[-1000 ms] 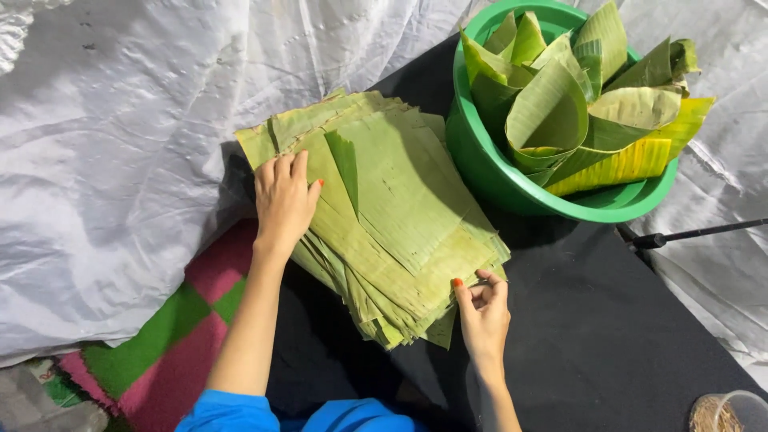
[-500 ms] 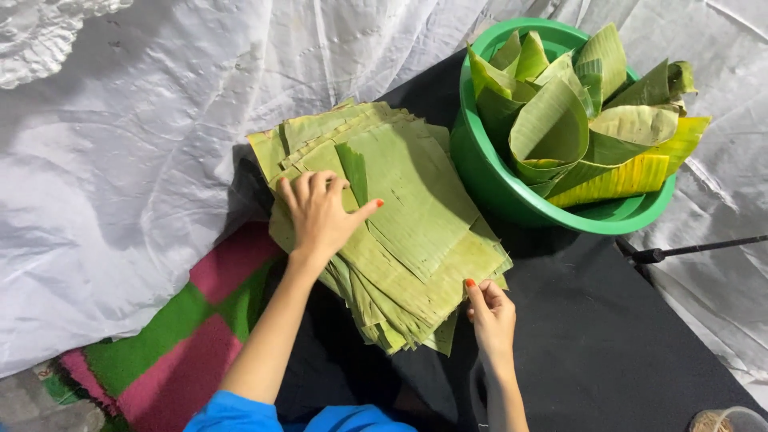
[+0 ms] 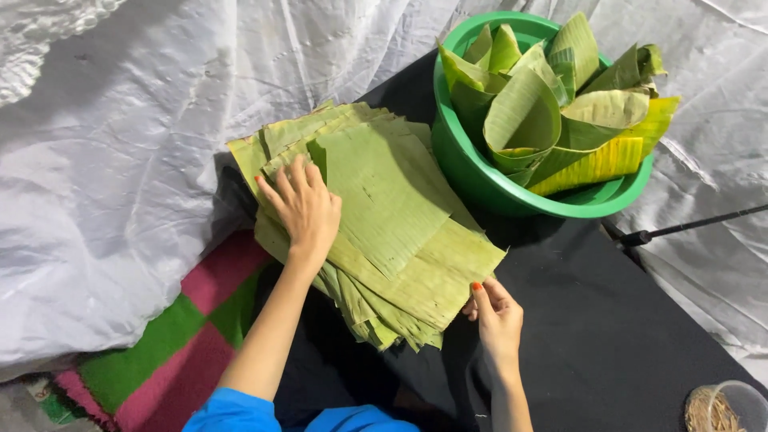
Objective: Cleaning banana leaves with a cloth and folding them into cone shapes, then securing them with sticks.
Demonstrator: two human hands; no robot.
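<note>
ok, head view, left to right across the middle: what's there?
white plastic sheet → left hand → stack of cut banana leaves → right hand → green tub of rolled leaves → black rod

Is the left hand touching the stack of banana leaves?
Touching. In the head view the left hand lies flat, palm down, on the stack of banana leaves.

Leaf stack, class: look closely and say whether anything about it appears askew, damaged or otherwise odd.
The stack of cut leaves is fanned unevenly: sheets sit at differing angles, with ragged edges jutting out at its near end. The left hand lies flat on top; the right hand touches the near edge. Nothing looks spilled.
</note>
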